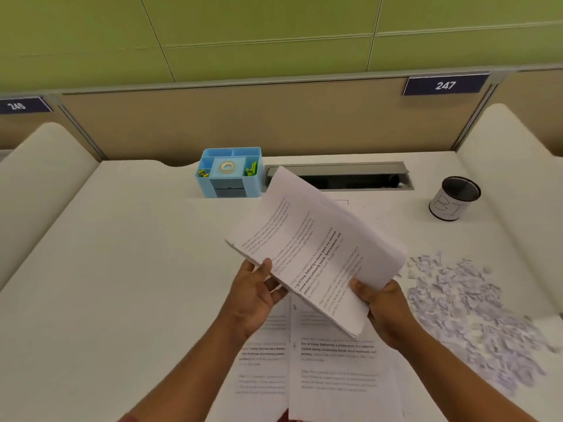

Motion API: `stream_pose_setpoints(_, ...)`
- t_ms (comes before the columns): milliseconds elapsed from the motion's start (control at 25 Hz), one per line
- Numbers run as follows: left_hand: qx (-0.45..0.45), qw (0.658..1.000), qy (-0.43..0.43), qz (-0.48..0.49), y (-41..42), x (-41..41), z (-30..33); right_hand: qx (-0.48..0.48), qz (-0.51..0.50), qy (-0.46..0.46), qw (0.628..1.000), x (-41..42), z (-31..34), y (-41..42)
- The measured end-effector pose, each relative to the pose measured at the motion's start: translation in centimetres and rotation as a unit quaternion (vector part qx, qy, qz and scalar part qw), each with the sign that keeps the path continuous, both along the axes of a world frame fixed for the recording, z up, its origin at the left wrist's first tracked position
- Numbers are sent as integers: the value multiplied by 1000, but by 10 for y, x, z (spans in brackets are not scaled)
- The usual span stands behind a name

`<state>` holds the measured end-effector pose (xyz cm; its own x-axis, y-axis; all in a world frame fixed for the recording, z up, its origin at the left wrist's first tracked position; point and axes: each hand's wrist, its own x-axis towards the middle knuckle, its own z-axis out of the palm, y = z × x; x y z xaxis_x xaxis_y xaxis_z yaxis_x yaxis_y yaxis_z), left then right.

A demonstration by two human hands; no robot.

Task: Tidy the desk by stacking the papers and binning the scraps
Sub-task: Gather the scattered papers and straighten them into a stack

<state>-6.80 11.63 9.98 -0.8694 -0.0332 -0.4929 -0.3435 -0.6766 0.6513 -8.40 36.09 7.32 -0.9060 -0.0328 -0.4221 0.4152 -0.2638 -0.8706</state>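
A stack of printed papers (313, 239) hangs tilted above the middle of the white desk (122, 269). My left hand (259, 295) grips its near left corner, thumb on top. My right hand (385, 309) grips its near right edge. More printed sheets (332, 370) lie flat and overlapping on the desk beneath my hands. A wide pile of small paper scraps (469, 312) is spread over the desk to the right. A small black cup-shaped bin (454, 197) with a white hand-lettered label stands at the back right.
A blue desk organiser (230, 173) with a tape roll and green clips stands at the back centre. Beside it is an open grey cable tray (344, 178) set into the desk. Beige partition panels wall the back and both sides.
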Motion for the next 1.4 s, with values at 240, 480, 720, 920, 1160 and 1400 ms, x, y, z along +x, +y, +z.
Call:
stream_pose_setpoints(240,-189,973,-53,119,68,-1,-2,29,20,34,999,13,-6,4)
stream_pose_setpoints(480,-294,948,-15,120,39,4,2,-96,100,-27,990,-10,15,46)
stream_pose_setpoints(720,-281,958,-10,-47,21,12,-15,-62,257,-66,962,-27,11,57)
stream_pose_setpoints(920,-286,948,-15,-142,25,5,-30,-71,220,-116,966,-13,-18,45)
stream_pose_setpoints(1160,-238,947,-63,-204,33,-20,-38,0,136,-85,987,-18,-22,57)
stream_pose_setpoints(1400,-425,890,-121,-113,28,-55,-48,12,37,-80,996,-53,-30,84)
